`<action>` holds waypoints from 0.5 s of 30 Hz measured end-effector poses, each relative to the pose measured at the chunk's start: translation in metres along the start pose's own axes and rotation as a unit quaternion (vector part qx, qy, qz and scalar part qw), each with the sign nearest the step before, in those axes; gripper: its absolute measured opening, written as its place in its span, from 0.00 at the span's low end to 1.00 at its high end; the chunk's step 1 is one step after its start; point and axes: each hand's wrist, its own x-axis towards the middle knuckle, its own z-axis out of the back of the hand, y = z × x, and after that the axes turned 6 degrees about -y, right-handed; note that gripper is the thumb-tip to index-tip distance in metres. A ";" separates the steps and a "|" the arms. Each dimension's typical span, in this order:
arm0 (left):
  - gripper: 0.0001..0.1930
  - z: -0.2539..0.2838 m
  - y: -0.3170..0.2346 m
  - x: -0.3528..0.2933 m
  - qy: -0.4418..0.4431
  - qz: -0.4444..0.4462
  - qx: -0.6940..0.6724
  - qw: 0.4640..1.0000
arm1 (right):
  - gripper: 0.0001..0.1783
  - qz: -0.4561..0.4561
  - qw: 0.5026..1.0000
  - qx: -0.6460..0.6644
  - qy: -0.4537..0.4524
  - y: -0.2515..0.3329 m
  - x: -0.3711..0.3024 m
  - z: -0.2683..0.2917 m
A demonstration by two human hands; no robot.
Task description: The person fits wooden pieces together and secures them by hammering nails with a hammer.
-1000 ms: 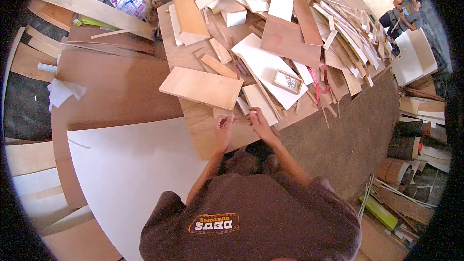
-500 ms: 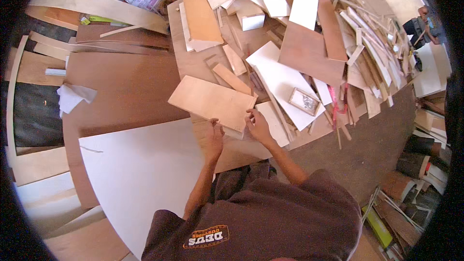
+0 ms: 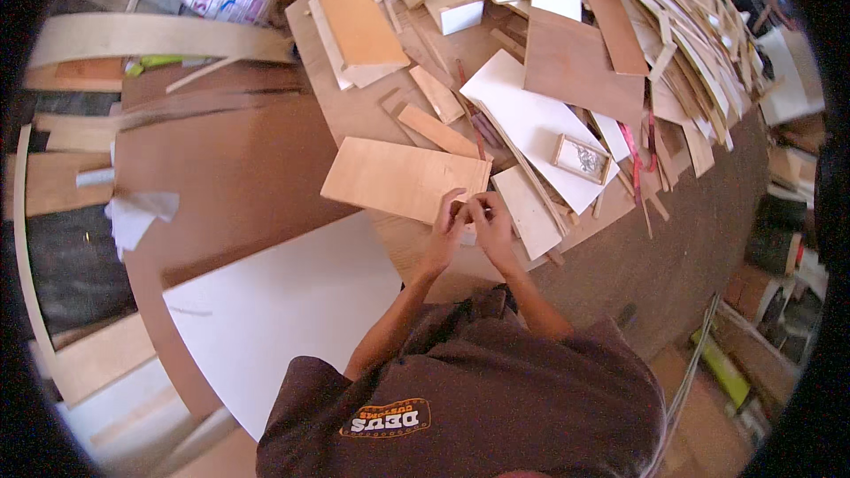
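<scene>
My left hand point(image 3: 446, 232) and my right hand point(image 3: 492, 223) meet at the near right corner of a light plywood board point(image 3: 394, 175). The fingers of both are bent and drawn together. Whatever lies between the fingertips is too small or too hidden to name. The board rests on the worktable, its long side slanting down to the right. A narrow wood strip point(image 3: 438, 131) lies just beyond it. Right of my right hand is a pale wood offcut point(image 3: 529, 211). A small framed tray point(image 3: 582, 159) with shiny bits, probably metal fasteners, sits on a white panel point(image 3: 522, 115).
Scrap boards and an orange-brown panel point(image 3: 359, 22) crowd the table's far side, with thin offcuts point(image 3: 691, 44) heaped at the right. Large brown point(image 3: 230, 159) and white point(image 3: 283, 292) sheets lie to the left. A white cloth point(image 3: 140, 217) hangs near the brown sheet's left edge.
My left hand has left the board's near edge and moved right to join my right hand, fingertips together at the corner. The whole view has shifted slightly.
</scene>
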 end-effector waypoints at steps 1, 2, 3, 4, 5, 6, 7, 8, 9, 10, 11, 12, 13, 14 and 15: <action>0.18 0.006 0.015 0.005 0.012 -0.008 0.002 1.000 | 0.09 -0.011 0.999 -0.020 -0.043 -0.001 0.000 0.000; 0.17 0.012 0.045 0.012 -0.007 -0.074 0.045 0.996 | 0.08 -0.051 0.997 0.005 -0.063 0.002 0.001 0.001; 0.16 0.022 0.066 0.017 -0.021 -0.138 0.086 0.986 | 0.08 -0.094 0.991 0.029 -0.089 0.005 0.000 0.004; 0.16 0.029 0.069 0.024 -0.037 -0.159 0.097 0.982 | 0.09 -0.102 0.986 0.031 -0.127 0.010 0.000 0.008; 0.16 0.043 0.072 0.028 -0.026 -0.163 0.093 0.982 | 0.08 -0.138 0.977 0.055 -0.153 0.010 -0.005 0.006; 0.17 0.064 0.075 0.031 -0.050 -0.183 0.185 0.964 | 0.07 -0.152 0.975 0.038 -0.158 0.004 -0.010 0.003; 0.18 0.081 0.077 0.036 -0.072 -0.203 0.271 0.938 | 0.07 -0.166 0.972 0.019 -0.166 -0.004 -0.016 0.002; 0.19 0.101 0.082 0.040 -0.090 -0.214 0.280 0.931 | 0.07 -0.159 0.972 0.016 -0.175 -0.014 -0.022 -0.002; 0.19 0.121 0.086 0.043 -0.111 -0.223 0.289 0.924 | 0.07 -0.128 0.976 -0.012 -0.177 -0.025 -0.028 -0.008; 0.19 0.139 0.095 0.044 -0.109 -0.224 0.284 0.926 | 0.08 -0.102 0.978 -0.040 -0.177 -0.036 -0.033 -0.015; 0.21 0.157 0.102 0.045 -0.153 -0.191 0.317 0.916 | 0.08 -0.100 0.978 -0.043 -0.178 -0.044 -0.036 -0.019; 0.22 0.172 0.110 0.045 -0.196 -0.156 0.349 0.903 | 0.08 -0.016 0.971 -0.131 -0.202 -0.052 -0.036 -0.020; 0.22 0.183 0.113 0.047 -0.200 -0.158 0.345 0.904 | 0.09 0.072 0.948 -0.216 -0.222 -0.048 -0.032 -0.024; 0.23 0.193 0.117 0.048 -0.206 -0.115 0.371 0.898 | 0.10 0.063 0.946 -0.231 -0.217 -0.043 -0.031 -0.023; 0.25 0.202 0.119 0.051 -0.212 -0.071 0.396 0.891 | 0.10 0.069 0.946 -0.232 -0.217 -0.038 -0.030 -0.026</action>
